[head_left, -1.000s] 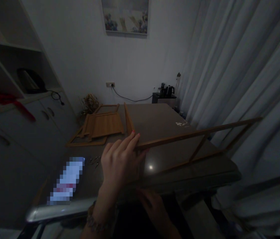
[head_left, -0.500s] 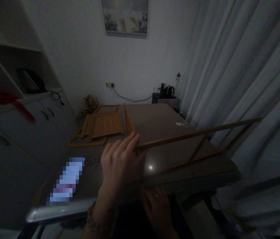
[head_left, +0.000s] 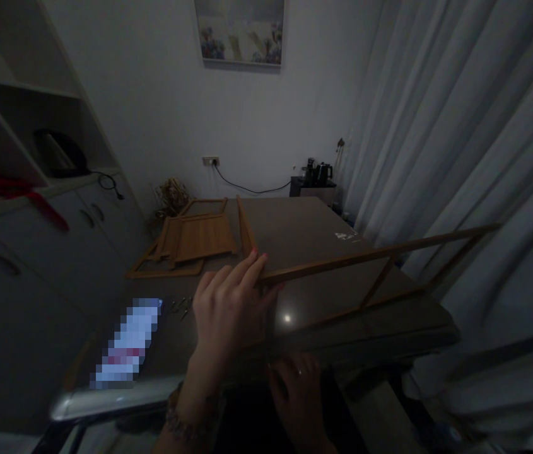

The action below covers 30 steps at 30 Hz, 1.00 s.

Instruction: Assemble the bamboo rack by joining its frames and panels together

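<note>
My left hand (head_left: 228, 302) grips the near left end of a long wooden frame (head_left: 332, 262), its fingers over the top rail and its thumb below. The frame stands on edge on the table and stretches to the right, with crossbars toward its far end. Low at the table's near edge, my right hand (head_left: 298, 394), with a ring on one finger, has its fingers curled in. Anything between those fingers is too dark to make out. Several small metal pieces (head_left: 181, 308) lie left of my left hand, beside a lit, blurred phone (head_left: 128, 340).
Slatted wooden panels (head_left: 202, 238) and other frame parts lie at the table's far left. A narrow wooden piece (head_left: 246, 230) is just beyond my left hand. Small white bits (head_left: 345, 236) lie on the right of the table (head_left: 289, 221). A curtain (head_left: 436, 126) hangs at right.
The fingers of my right hand have curled a little more. My left hand and the wooden frame have stayed in place.
</note>
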{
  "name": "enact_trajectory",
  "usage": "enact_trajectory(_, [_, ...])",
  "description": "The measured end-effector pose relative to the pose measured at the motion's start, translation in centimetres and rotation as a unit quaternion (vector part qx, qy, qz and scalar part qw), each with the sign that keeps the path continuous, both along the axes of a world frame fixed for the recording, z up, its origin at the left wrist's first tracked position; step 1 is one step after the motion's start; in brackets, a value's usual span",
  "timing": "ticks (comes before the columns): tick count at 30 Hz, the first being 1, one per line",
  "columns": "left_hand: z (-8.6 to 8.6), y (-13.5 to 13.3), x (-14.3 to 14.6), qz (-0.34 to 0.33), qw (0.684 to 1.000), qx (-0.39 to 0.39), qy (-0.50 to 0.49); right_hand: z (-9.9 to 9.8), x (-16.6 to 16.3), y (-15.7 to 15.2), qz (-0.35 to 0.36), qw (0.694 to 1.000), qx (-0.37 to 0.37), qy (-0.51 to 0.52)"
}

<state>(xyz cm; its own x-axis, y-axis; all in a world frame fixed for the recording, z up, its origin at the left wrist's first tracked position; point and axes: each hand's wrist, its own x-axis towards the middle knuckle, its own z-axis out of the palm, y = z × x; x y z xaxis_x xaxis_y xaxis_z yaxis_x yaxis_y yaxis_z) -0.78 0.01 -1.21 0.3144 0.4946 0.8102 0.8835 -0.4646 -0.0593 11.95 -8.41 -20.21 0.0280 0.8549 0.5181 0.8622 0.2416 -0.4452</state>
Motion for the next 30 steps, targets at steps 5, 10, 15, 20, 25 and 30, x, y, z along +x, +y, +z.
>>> enact_trajectory(5, [0.1,-0.1,0.0,0.003,1.0,0.0,-0.001,-0.5,-0.7,0.0,0.008,0.994,-0.029,0.101])
enact_trajectory(10, [0.3,-0.1,0.0,-0.003,1.0,0.004,0.001,-1.7,-0.5,0.1,0.018,0.982,-0.063,0.176])
enact_trajectory(15, [0.1,0.0,0.0,-0.003,1.0,0.014,0.002,-1.9,-0.7,0.2,0.056,0.957,-0.086,0.271])
enact_trajectory(20, [0.1,-0.1,0.0,0.001,1.0,0.013,0.002,-1.5,-0.9,0.2,0.091,0.938,-0.11,0.316])
enact_trajectory(25, [0.1,-0.1,0.0,0.005,1.0,0.007,0.002,-1.2,-0.5,0.0,0.127,0.936,-0.147,0.293])
enact_trajectory(30, [0.1,-0.1,0.1,0.001,1.0,0.02,-0.002,-0.5,0.4,0.2,0.189,0.939,-0.168,0.233])
